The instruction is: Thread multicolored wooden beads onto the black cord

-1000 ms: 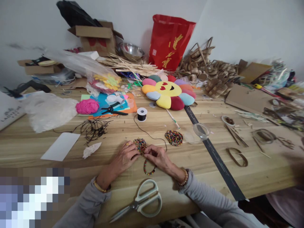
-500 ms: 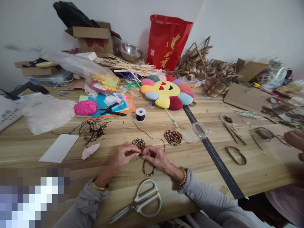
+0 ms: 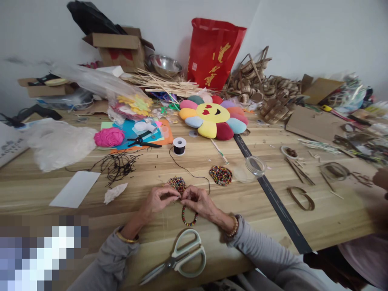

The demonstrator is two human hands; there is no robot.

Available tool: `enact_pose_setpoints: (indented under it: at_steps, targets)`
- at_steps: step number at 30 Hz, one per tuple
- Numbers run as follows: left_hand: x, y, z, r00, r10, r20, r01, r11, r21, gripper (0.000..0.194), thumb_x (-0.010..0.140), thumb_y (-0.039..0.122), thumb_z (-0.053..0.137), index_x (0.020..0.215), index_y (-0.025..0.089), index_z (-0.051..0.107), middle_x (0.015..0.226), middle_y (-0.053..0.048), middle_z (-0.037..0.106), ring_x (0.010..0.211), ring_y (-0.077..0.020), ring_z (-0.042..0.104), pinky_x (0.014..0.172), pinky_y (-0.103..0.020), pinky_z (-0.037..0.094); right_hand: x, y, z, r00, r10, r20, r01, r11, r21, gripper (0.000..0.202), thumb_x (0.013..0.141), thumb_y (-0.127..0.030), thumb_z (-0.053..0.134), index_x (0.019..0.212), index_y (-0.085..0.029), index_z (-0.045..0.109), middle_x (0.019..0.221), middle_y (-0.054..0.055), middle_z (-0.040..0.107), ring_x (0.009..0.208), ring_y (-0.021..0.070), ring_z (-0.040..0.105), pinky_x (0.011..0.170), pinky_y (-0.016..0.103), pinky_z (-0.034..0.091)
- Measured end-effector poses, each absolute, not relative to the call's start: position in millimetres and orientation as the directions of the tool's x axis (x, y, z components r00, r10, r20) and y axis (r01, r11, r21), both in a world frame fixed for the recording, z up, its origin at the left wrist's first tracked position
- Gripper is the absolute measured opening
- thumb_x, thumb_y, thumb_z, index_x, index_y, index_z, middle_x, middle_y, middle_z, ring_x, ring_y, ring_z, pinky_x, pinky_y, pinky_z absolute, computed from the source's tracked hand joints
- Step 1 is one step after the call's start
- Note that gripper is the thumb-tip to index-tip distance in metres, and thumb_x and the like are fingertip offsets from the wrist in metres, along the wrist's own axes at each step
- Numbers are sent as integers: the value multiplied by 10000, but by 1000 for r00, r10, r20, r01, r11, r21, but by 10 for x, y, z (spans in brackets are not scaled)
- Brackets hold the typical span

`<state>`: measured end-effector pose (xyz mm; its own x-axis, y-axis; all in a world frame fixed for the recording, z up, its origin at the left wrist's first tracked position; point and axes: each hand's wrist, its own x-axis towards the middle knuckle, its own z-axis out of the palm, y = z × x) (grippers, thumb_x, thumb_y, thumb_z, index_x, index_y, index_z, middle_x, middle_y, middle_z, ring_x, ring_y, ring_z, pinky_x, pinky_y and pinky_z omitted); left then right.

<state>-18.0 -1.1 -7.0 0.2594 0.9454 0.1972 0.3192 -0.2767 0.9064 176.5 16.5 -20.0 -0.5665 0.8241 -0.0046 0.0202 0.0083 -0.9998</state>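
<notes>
My left hand [image 3: 161,199] and my right hand [image 3: 199,201] meet at the fingertips over the table, both pinched. Between them they hold a beaded bracelet [image 3: 189,223], whose multicoloured loop hangs down below my right fingers. The exact spot where the fingers grip is too small to make out. Just behind my fingertips lies a heap of multicoloured beads [image 3: 177,182], partly covered by the hands. A second coil of beads [image 3: 221,175] rests to the right. Nearer to me, scissors [image 3: 185,254] with pale green handles lie with their blades pointing left.
A spool of black cord [image 3: 179,146] stands behind the beads, its loose end trailing right. Tangled black cord [image 3: 119,165] and a white card [image 3: 75,189] lie left. A flower cushion [image 3: 214,116] sits farther back. At the right edge another person's hand [image 3: 380,180] shows, blurred.
My hands hold nearly the same pose, fingertips together at the bracelet. At the right edge, the other person's hand has shifted slightly and is more blurred.
</notes>
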Motion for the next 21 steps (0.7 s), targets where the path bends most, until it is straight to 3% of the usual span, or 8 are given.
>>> enact_pose_setpoints:
  at_steps: [21]
  targets:
    - [-158, 10, -49, 350, 887, 302, 289, -409, 865, 164, 804, 290, 656, 749, 157, 734, 723, -75, 727, 685, -170, 650, 689, -289, 502, 1767, 166, -170, -572, 820, -12, 53, 22, -998, 255, 734, -373, 681, 747, -154, 550, 603, -42, 493, 509, 65, 372, 467, 189, 292]
